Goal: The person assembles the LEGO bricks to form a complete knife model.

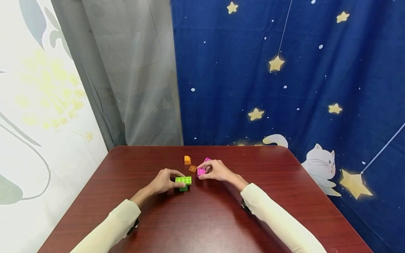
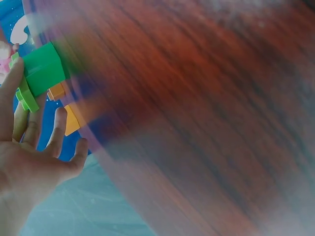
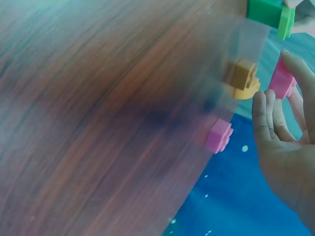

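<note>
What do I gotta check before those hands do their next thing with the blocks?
1. Left hand has a grip on the light green brick: ok.
2. Right hand pinches a pink brick: ok.
3. One hand free for the curved yellow-orange brick: not ok, both hold bricks.
4. Other pink brick apart from the hands: ok.
5. Darker green brick pushed on tight under the light green brick: cannot tell.

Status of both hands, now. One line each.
Left hand: holding the light green brick, which sits on a darker green brick.
Right hand: holding a pink brick, pinched between thumb and fingers.
</note>
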`<state>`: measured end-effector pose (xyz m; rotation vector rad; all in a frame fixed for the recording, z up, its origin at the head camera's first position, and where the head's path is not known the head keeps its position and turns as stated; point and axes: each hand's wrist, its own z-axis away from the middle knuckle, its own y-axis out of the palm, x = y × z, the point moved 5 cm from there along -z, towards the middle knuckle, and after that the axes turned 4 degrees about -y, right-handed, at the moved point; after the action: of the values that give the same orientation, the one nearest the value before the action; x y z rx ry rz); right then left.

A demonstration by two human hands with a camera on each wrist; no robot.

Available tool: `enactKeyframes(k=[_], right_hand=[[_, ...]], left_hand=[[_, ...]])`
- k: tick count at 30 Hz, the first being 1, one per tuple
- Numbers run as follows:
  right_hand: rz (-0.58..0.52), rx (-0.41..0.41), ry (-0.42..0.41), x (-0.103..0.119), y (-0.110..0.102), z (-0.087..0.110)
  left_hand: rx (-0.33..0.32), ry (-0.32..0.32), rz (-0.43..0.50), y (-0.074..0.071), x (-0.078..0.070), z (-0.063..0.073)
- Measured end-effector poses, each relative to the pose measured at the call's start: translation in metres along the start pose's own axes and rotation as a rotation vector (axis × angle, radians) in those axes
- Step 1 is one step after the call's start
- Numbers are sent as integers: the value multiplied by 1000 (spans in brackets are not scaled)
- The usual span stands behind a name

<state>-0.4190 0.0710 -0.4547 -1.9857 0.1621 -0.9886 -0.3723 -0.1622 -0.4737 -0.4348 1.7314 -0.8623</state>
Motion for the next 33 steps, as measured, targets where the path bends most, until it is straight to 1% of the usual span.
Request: enactKeyframes(k=[4,11,12,18,21,26,33], right_hand=[[-14,-4,-21,10,2,-4],[-8,13,-51,24,11,-10],[-10,17,-58,26,13,-11],[-92,27,-69,36,26,-16],[-106,33,-73,40,31,-19],[-95,30,-98,45,38,-22],[-38,12,-119,48,43,-24]], left_hand=[[0,-16,8,0,1,0],[-10,9,15,-1,1,1],[-10,4,17,-1,1,2],[-14,-1,38,-1,1,3],[-14,-5,39,-1,1,2],[-6,11,30,-1,3,2],[0,28,14,-1,3,1]])
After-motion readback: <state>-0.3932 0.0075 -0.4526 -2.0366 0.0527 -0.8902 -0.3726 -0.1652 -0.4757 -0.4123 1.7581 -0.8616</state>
